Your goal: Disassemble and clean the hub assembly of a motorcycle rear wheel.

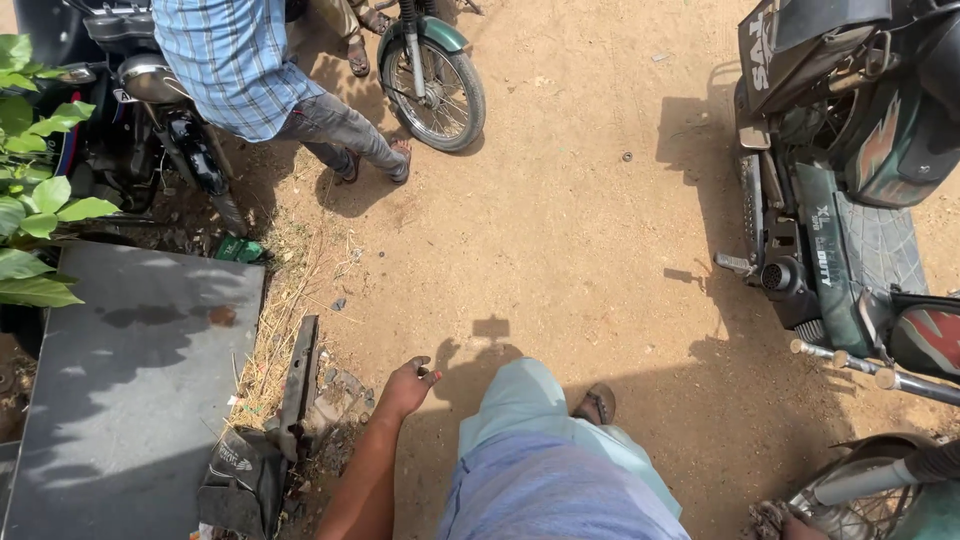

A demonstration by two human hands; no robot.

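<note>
Here the left hand (408, 385) hangs low beside the person's leg, fingers curled loosely inward, and something small and dark (421, 371) seems pinched at the fingertips; it is too tiny to say what kind of piece it is. Judging by the sandalled foot (597, 403) set forward on the bare dirt, the work in hand looks like carrying that small piece across the yard, and any further handling would call for a firm pinch, since a thing that size would be hard to find again in the dust. Just left of the hand a rusty metal bar (300, 385) lies among dry grass and rubble, and beyond it sits a flat grey slab (130, 380) with green leaves (35, 200) over its far corner. Farther off, another person in a checked shirt (235, 60) stands by a motorcycle wheel (433, 90), head and upper body cut off by the frame. A moped (830, 240) stands well apart on the right, only partly in view. At the bottom right edge, near a spoked wheel (850, 500), a grimy shape may be the right hand, but it is cut off and I cannot tell its state.
</note>
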